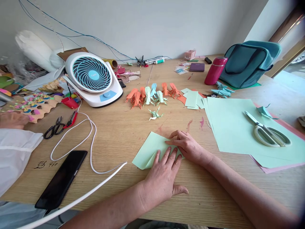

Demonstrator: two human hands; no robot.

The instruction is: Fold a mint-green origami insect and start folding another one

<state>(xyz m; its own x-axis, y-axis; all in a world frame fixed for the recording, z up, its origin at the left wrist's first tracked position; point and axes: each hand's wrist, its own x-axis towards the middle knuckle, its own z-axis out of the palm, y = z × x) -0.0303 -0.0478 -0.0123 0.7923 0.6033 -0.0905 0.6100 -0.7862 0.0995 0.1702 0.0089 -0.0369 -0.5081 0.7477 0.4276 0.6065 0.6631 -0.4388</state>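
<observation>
A pale green sheet of paper (150, 147) lies on the table in front of me, its near edge partly folded over. My left hand (164, 170) rests palm down on its near part, fingers spread and thumb stretched out to the right. At the sheet's right side, my right hand (187, 146) has bent fingers pressed together on the paper's edge; the fingertips partly hide that edge. Just beyond the sheet is a small green folded paper figure (155, 113). Behind it stand several orange folded paper figures (136, 98), with green and blue ones among them.
At right, scissors (268, 132) lie on large green sheets (233, 122). Small cut papers (192, 99), a pink bottle (215, 70) and a teal bag (247, 65) are farther back. Leftward are a fan (92, 78), a phone (62, 178), a white cable (95, 188) and another person's sleeve (17, 156).
</observation>
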